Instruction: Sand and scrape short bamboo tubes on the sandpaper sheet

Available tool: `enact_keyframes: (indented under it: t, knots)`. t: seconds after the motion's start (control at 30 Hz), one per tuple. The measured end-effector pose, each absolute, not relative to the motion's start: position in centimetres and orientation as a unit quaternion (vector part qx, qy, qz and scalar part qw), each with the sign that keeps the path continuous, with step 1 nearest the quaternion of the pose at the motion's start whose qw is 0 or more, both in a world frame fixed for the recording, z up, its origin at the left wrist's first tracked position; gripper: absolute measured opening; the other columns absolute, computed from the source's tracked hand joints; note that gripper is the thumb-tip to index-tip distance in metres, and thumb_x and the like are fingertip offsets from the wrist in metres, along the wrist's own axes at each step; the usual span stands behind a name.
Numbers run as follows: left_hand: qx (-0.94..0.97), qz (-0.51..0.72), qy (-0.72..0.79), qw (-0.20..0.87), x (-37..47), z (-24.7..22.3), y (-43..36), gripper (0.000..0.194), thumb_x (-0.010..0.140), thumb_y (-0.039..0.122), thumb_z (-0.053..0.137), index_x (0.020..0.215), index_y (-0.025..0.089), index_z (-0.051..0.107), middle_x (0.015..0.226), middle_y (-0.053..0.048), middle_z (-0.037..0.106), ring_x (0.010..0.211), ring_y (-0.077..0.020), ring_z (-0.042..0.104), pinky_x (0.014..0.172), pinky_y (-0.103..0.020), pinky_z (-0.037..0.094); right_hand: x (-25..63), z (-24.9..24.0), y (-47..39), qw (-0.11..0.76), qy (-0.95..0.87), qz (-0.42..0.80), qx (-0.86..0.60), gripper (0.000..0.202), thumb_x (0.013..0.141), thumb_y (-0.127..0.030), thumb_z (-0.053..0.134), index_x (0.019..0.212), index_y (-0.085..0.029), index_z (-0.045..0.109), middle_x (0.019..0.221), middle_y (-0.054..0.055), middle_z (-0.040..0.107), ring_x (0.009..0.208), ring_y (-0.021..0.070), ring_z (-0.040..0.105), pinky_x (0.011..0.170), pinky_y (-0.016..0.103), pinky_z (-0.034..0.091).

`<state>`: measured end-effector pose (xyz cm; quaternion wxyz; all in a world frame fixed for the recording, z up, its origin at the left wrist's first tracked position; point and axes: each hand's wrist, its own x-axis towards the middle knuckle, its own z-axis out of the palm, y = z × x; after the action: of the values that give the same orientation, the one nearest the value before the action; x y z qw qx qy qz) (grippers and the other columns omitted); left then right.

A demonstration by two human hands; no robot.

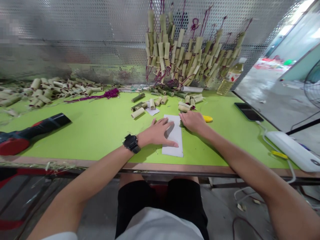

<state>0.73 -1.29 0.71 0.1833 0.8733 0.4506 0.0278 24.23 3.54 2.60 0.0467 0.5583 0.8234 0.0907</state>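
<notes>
A white sheet of paper point(175, 140) lies flat on the green table point(100, 130). My left hand point(158, 132), with a black watch on the wrist, rests palm down on the paper's left side, fingers spread. My right hand point(192, 121) sits at the paper's upper right corner, fingers curled down; a yellow object point(208, 118) pokes out from beside it, and I cannot tell whether the hand grips it. Short bamboo tube pieces point(138, 112) lie just beyond both hands.
Strung bamboo tubes point(185, 56) hang on the perforated metal wall. Loose tubes point(45, 91) and purple cord point(100, 96) lie far left. A red-black tool point(27, 133) is at left; a bottle point(231, 78), phone point(248, 111) and white power strip point(292, 150) at right.
</notes>
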Motion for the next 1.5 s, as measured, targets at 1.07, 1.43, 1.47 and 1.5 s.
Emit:
enact_keyframes:
  t: [1.07, 1.43, 1.47, 1.5]
  knots:
    - [0.878, 0.012, 0.445, 0.174, 0.7, 0.9, -1.4, 0.126, 0.088, 0.108, 0.063, 0.185, 0.031, 0.043, 0.195, -0.020, 0.025, 0.181, -0.0511, 0.017, 0.144, -0.074, 0.007, 28.4, 2.7, 4.6, -0.031, 0.887, -0.076, 0.455, 0.044, 0.095, -0.067, 0.075, 0.084, -0.024, 0.072, 0.084, 0.009, 0.075, 0.077, 0.0261, 0.062, 0.077, 0.040, 0.041]
    - [0.870, -0.004, 0.458, 0.182, 1.0, 1.6, -1.6, 0.132, 0.086, 0.109, 0.063, 0.187, 0.028, 0.037, 0.197, -0.019, 0.019, 0.183, -0.0500, 0.012, 0.144, -0.072, 0.007, 29.5, 3.8, 5.1, -0.212, 0.846, -0.253, 0.419, 0.041, 0.085, -0.060, 0.088, 0.107, -0.024, 0.085, 0.100, 0.009, 0.083, 0.084, 0.0252, 0.067, 0.076, 0.039, 0.049]
    - [0.869, -0.005, 0.459, 0.184, 1.0, 1.6, -1.6, 0.133, 0.085, 0.109, 0.062, 0.188, 0.029, 0.036, 0.197, -0.018, 0.017, 0.183, -0.0498, 0.012, 0.144, -0.072, 0.007, 29.3, 3.7, 5.0, -0.235, 0.841, -0.263, 0.410, 0.043, 0.085, -0.061, 0.089, 0.107, -0.024, 0.086, 0.099, 0.008, 0.082, 0.083, 0.0246, 0.066, 0.075, 0.039, 0.049]
    - [0.868, -0.006, 0.461, 0.186, 1.0, 1.7, -1.6, 0.133, 0.085, 0.110, 0.062, 0.188, 0.030, 0.035, 0.197, -0.018, 0.016, 0.183, -0.0497, 0.011, 0.144, -0.072, 0.006, 29.2, 3.6, 4.9, -0.255, 0.836, -0.275, 0.401, 0.045, 0.085, -0.063, 0.089, 0.107, -0.024, 0.086, 0.099, 0.008, 0.082, 0.082, 0.0240, 0.066, 0.075, 0.039, 0.050]
